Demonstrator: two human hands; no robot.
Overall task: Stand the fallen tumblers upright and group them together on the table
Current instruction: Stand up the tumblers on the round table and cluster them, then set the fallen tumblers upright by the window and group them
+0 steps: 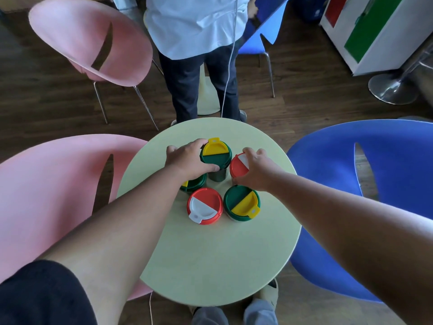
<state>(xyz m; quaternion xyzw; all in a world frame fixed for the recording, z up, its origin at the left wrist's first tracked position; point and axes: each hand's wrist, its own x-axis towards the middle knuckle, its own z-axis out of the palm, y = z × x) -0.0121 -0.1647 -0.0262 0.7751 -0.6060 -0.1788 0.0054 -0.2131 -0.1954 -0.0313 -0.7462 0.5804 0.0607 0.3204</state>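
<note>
Several tumblers stand upright in a cluster on the round pale-green table [210, 259]. My left hand [187, 159] grips the far green-lidded tumbler [216, 153], whose lid has a yellow flap. My right hand [254, 170] grips the red-lidded tumbler [237, 166] beside it. A second green-lidded tumbler [195, 182] is mostly hidden under my left wrist. Nearer me stand a red-lidded tumbler with a white flap [204, 205] and a green-lidded one with a yellow flap [242, 203].
A person in a white shirt [196, 24] stands at the table's far edge. Pink chairs [93, 43] [54, 195] are at the left and a blue chair [365, 184] at the right. A white cabinet [375, 31] stands at the far right.
</note>
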